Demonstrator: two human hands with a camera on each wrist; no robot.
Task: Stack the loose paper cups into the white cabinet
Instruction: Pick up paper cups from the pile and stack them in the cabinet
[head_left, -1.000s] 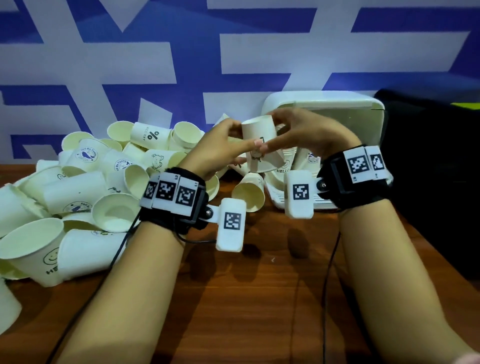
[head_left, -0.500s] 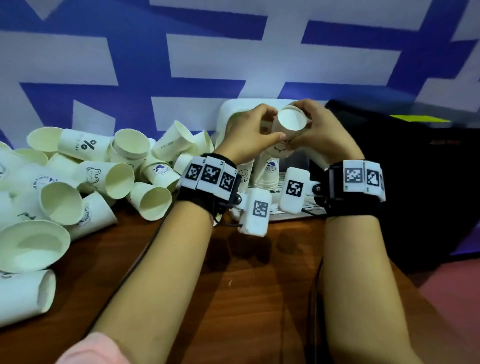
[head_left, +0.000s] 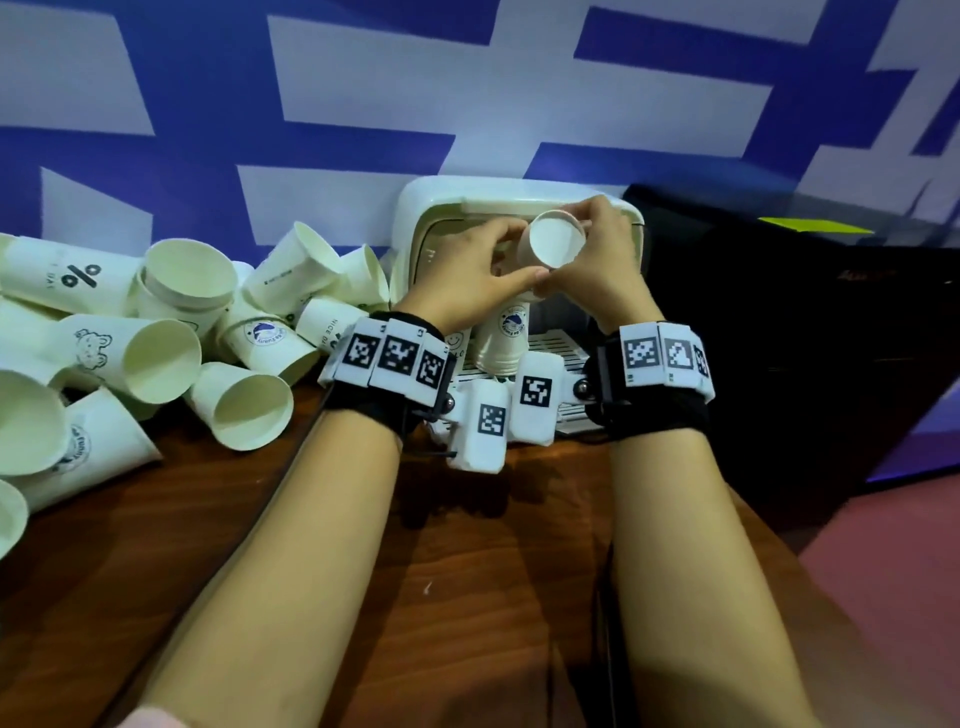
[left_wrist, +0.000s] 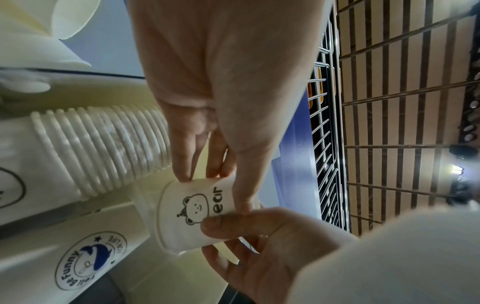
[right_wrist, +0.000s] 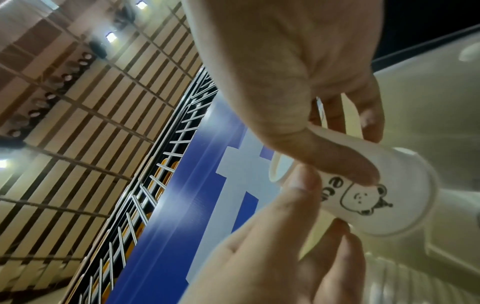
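Holding 1 bear-print cup (head_left: 553, 248) pinched between my left hand (head_left: 470, 275) and right hand (head_left: 597, 260), base-up at the mouth of the white cabinet (head_left: 415, 218) by the bench's back edge, I should line its rim squarely over the stack (head_left: 506, 338) inside before lowering.

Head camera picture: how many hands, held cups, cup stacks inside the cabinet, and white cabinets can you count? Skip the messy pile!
Hands: 2 (left hand, right hand)
Held cup: 1, pinched by both hands
Cup stacks showing inside the cabinet: 2 (blue-logo stack, smiley stack)
White cabinet: 1
Total: 6
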